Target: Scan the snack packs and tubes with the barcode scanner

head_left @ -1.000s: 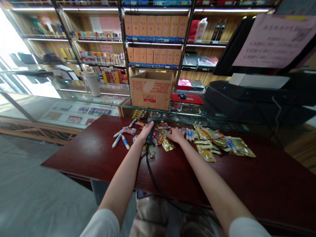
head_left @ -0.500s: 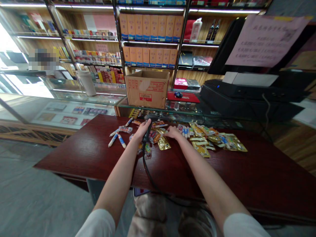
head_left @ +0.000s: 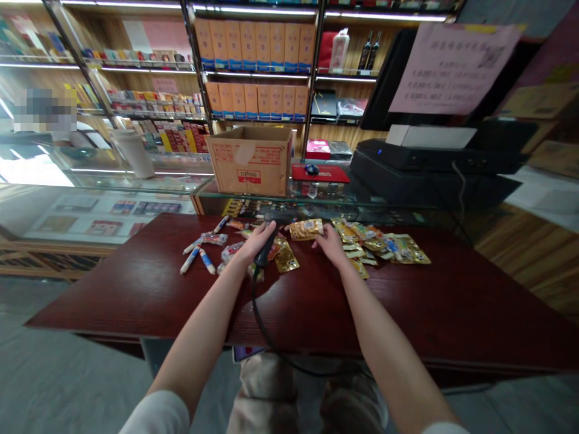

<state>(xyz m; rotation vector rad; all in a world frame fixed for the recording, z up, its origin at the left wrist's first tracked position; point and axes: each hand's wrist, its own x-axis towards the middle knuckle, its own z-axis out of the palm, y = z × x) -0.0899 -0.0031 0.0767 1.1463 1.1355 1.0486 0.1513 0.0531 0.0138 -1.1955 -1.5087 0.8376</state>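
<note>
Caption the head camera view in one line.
Left hand grips a corded handheld scanner, right hand touches a gold foil packet at a red counter.

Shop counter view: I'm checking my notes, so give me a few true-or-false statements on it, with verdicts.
1. The left hand grips a black corded handheld scanner. True.
2. The right hand is at a gold sachet. True.
3. The cardboard box on the glass counter has its flaps closed. False: its top is open.
4. The table under the packets is pale wood. False: it is dark reddish-brown.
5. The scanner's cable runs up towards the shelves. False: it hangs down over the table's front edge.
</note>
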